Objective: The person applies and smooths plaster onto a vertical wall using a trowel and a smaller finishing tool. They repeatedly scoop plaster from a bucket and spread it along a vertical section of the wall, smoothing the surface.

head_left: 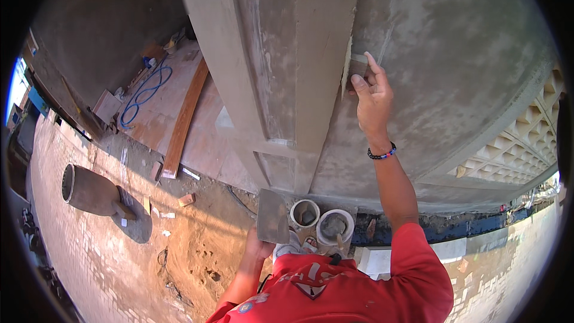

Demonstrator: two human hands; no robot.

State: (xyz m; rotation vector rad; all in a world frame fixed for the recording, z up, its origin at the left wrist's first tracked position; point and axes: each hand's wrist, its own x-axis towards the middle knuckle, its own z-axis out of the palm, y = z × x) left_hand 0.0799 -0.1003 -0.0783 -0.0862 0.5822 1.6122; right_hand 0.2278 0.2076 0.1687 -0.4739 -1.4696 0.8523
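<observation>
My right hand (374,98), a beaded bracelet at its wrist, is raised to the edge of a grey plastered column (323,66). Its thumb and fingers pinch a small flat rectangular piece (358,67), which looks like a scraper blade or small float. A pale ragged strip of plaster (345,72) stands along the column edge beside it. Lower down, my left hand (258,247) grips a grey rectangular plate, seemingly a plasterer's hawk or trowel (272,215); its handle is hidden. To the right of the plate are a smaller bucket (292,214) and a larger white bucket (352,228) with grey mix and a tool handle.
A smooth grey wall (454,72) spans the right, with a pale lattice block panel (526,128) beyond. At left are a wooden plank (186,116), a blue hose (141,90), a large round vessel (94,190) on its side and a brick piece (186,200) by sandy ground.
</observation>
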